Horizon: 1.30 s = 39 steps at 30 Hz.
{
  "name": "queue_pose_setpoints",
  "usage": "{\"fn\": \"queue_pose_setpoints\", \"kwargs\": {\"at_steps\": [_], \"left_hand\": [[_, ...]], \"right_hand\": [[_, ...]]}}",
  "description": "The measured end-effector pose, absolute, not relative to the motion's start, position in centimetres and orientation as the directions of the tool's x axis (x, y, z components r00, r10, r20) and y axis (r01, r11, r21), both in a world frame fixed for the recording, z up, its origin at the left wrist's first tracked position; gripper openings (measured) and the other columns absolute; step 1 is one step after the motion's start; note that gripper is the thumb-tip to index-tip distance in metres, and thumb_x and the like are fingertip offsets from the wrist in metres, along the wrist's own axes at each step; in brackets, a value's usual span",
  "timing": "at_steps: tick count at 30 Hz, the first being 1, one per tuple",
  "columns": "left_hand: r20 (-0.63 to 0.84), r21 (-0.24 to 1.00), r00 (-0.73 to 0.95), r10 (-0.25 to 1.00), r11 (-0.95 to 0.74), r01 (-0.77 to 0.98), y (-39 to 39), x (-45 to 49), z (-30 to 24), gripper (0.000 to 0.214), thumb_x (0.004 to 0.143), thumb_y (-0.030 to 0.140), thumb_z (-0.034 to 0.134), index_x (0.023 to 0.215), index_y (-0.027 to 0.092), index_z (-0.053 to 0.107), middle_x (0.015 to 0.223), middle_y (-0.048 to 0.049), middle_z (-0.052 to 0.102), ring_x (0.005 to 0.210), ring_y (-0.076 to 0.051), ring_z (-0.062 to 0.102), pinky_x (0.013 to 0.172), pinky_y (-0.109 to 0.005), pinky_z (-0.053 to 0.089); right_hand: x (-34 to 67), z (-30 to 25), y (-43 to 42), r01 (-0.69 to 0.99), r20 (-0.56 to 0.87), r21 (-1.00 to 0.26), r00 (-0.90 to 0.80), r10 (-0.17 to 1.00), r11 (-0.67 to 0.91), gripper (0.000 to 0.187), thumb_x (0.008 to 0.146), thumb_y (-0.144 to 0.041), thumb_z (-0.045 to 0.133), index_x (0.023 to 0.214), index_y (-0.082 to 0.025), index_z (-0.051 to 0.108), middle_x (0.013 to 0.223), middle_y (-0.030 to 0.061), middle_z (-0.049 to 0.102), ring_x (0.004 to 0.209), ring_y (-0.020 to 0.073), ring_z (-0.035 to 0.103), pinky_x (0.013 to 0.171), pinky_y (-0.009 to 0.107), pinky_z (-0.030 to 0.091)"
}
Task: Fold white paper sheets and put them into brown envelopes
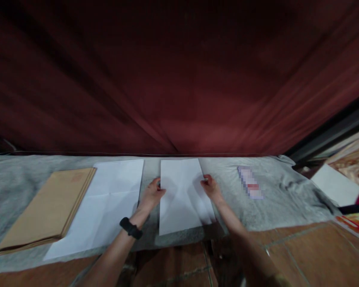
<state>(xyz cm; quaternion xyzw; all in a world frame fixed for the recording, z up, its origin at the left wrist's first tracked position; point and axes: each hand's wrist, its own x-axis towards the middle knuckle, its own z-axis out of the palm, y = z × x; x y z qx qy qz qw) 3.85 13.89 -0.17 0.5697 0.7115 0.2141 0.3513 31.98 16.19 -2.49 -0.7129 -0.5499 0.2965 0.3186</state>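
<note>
A white sheet of paper (182, 199) is held by its two side edges in front of me, over the grey cloth. My left hand (153, 194) pinches the left edge, thumb on top and fingers curled beneath. At the right edge my right hand (211, 187) grips in the same way. A black band (131, 228) is around my left wrist. Left of the held sheet lies a larger creased white sheet (113, 199), partly covered by a stack of brown envelopes (50, 203).
Grey cloth (227, 207) covers the surface, with brown floor tiles (317, 247) along its near side. A blurred purplish item (250, 183) lies to the right. Dark red fabric (179, 99) hangs behind. Printed items (356, 223) and a white card (336, 185) are at far right.
</note>
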Motion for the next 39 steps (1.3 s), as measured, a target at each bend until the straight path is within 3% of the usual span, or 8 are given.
{"fn": "queue_pose_setpoints", "kwargs": {"at_steps": [2,5,9,11,14,25,35,39], "left_hand": [[-0.198,0.599,-0.154,0.968,0.244,0.763,13.5,4.0,0.2,0.054,0.084,0.021,0.061,0.138,0.015,0.055,0.082,-0.0031,0.072,0.08,-0.023,0.07,0.073,-0.03,0.051],[0.072,0.445,-0.148,0.986,0.101,0.89,12.9,5.0,0.4,0.047,0.093,0.025,0.052,0.139,0.015,0.055,0.111,-0.0131,0.072,0.106,-0.028,0.068,0.093,-0.039,0.052],[0.314,0.344,0.13,0.94,-0.241,0.907,12.2,8.0,-0.8,0.047,0.099,0.022,0.04,0.143,0.015,0.054,0.152,-0.0166,0.051,0.143,-0.032,0.044,0.116,-0.049,0.039],[0.324,0.303,0.251,0.912,-0.352,0.886,12.0,9.4,-1.8,0.051,0.099,0.02,0.036,0.149,0.017,0.048,0.16,-0.013,0.042,0.151,-0.03,0.032,0.121,-0.051,0.033],[0.272,0.254,0.318,0.908,-0.387,0.887,11.8,10.5,-3.3,0.053,0.1,0.021,0.033,0.151,0.014,0.046,0.162,-0.0132,0.04,0.153,-0.029,0.028,0.124,-0.051,0.028],[0.186,0.107,0.214,0.959,-0.236,0.966,11.6,8.5,-4.0,0.064,0.104,0.042,0.032,0.154,0.002,0.038,0.163,-0.0207,0.033,0.153,-0.029,0.028,0.126,-0.046,0.025],[0.17,0.104,0.172,0.97,-0.191,0.976,11.6,7.7,-3.9,0.067,0.103,0.044,0.034,0.155,0.001,0.036,0.162,-0.0213,0.033,0.154,-0.031,0.027,0.126,-0.048,0.023],[0.229,0.113,0.208,0.951,-0.238,0.965,11.4,8.5,-3.5,0.061,0.103,0.038,0.033,0.155,0.006,0.037,0.163,-0.0186,0.034,0.153,-0.03,0.029,0.126,-0.051,0.023]], "right_hand": [[31.9,-2.2,15.6,0.704,0.044,-0.699,0.211,0.976,-0.121,0.037,0.089,-0.024,0.053,0.124,-0.019,0.063,0.101,0.0103,0.071,0.098,0.0279,0.066,0.088,0.038,0.049],[31.0,-1.9,14.7,0.824,0.231,-0.56,0.06,0.971,0.082,0.045,0.096,-0.025,0.046,0.139,-0.016,0.055,0.131,0.0177,0.062,0.124,0.0324,0.056,0.107,0.049,0.044],[28.3,-2.2,13.8,0.795,0.285,-0.512,-0.201,0.937,0.326,0.049,0.102,-0.027,0.039,0.149,-0.022,0.049,0.154,0.0101,0.049,0.145,0.0292,0.04,0.118,0.052,0.036],[27.1,-2.7,13.6,0.794,0.255,-0.486,-0.269,0.929,0.364,0.05,0.104,-0.031,0.037,0.153,-0.022,0.045,0.161,0.0087,0.041,0.151,0.0287,0.033,0.121,0.053,0.031],[26.1,-3.5,13.4,0.82,0.205,-0.433,-0.316,0.926,0.376,0.051,0.106,-0.033,0.037,0.155,-0.019,0.042,0.165,0.0103,0.034,0.154,0.0282,0.027,0.124,0.054,0.026],[26.8,-5.7,13.3,0.921,0.314,-0.185,-0.276,0.908,0.344,0.056,0.108,-0.041,0.035,0.157,-0.015,0.037,0.162,0.0118,0.036,0.152,0.0254,0.032,0.124,0.046,0.026],[29.1,-5.6,13.4,0.966,0.256,-0.13,-0.184,0.949,0.222,0.061,0.107,-0.047,0.037,0.157,-0.012,0.037,0.162,0.0143,0.036,0.149,0.0304,0.036,0.123,0.048,0.026],[29.4,-5.9,13.4,0.964,0.274,-0.136,-0.184,0.944,0.227,0.061,0.106,-0.047,0.036,0.158,-0.013,0.036,0.162,0.0147,0.035,0.149,0.0303,0.037,0.122,0.05,0.026]]}}
